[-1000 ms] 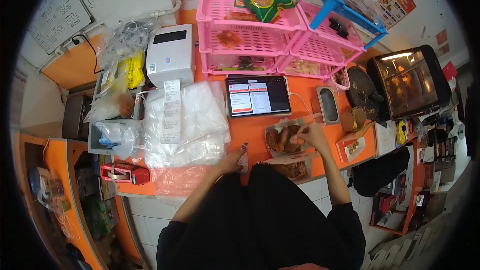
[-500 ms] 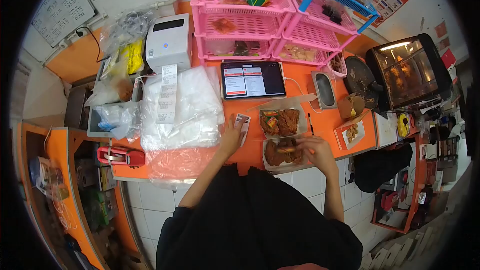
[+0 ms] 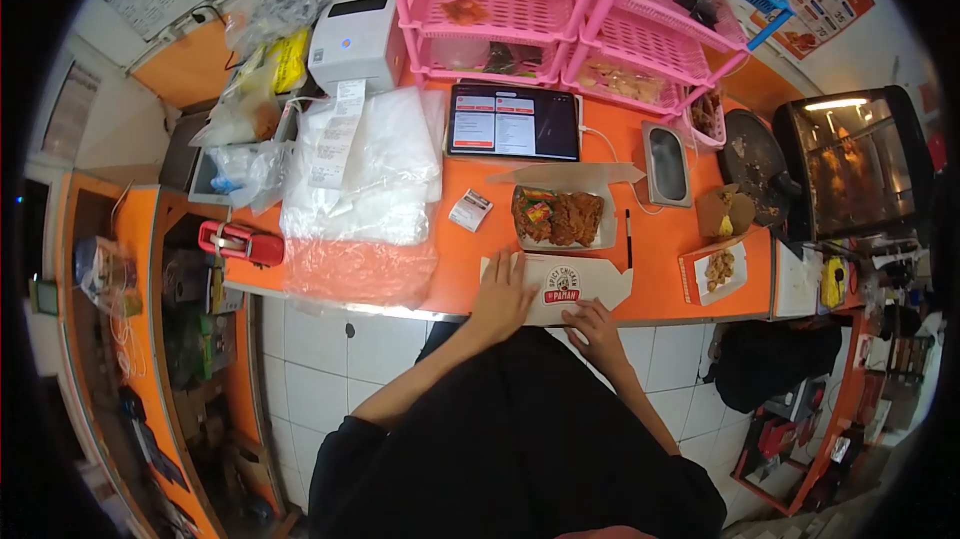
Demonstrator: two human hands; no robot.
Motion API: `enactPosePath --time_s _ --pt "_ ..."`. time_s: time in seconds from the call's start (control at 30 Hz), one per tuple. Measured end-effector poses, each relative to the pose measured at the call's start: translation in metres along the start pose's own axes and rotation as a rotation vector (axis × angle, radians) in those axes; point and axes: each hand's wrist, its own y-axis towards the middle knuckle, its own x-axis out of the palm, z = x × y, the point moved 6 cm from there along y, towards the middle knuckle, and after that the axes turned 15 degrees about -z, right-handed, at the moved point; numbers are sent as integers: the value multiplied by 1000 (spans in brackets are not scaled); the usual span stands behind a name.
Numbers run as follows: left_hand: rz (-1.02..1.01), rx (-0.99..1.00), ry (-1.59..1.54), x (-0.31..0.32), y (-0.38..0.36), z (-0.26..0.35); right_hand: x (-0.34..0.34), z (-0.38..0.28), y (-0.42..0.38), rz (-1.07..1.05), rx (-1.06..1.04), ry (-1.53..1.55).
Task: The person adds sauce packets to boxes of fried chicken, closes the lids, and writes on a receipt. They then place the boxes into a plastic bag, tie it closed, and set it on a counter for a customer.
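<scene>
A closed cardboard box with a red and black logo (image 3: 590,284) lies at the front edge of the orange counter (image 3: 465,269). On the left part of its lid rests my left hand (image 3: 503,297), fingers spread. My right hand (image 3: 597,332) touches the box's front edge, its fingers apart and slightly bent. Just behind stands an open box of fried chicken (image 3: 565,219) with a sachet on top, its lid folded back. A small white printed packet (image 3: 470,209) lies left of that box, and a black pen (image 3: 629,239) lies to its right.
Plastic bags (image 3: 360,179) and a receipt printer (image 3: 355,44) are at the left, a red tape dispenser (image 3: 241,243) at the front left. Behind are a tablet (image 3: 513,124) and pink racks (image 3: 490,14). A metal tray (image 3: 666,165), snack box (image 3: 717,269) and glass warmer (image 3: 850,164) stand right.
The front box's lid has been closed over its chicken. My left hand has let go of the small packet and moved onto the lid; my right hand has come down to the box's front edge.
</scene>
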Motion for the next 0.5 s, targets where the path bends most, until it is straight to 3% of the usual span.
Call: enactPosePath --time_s 0.07,0.13,0.17,0.23,0.27,0.33,0.4,0.5 --pt "42 -231 308 20 -1 3 3 4 0 14 13 68" --pt "76 -298 346 32 3 3 -14 15 2 132 192 120" --pt "138 -348 323 35 -1 3 -18 13 8 134 183 121" --pt "210 -408 295 41 -1 4 -37 16 12 314 464 -276" --pt "290 -387 263 43 -3 4 -26 27 12 309 448 -273" --pt "388 -382 247 37 -6 1 27 80 11 276 592 442" --pt "269 -371 -440 47 -6 -16 40 80 11 311 518 471" --pt "277 -351 -374 53 -4 -28 43 91 14 326 405 639"
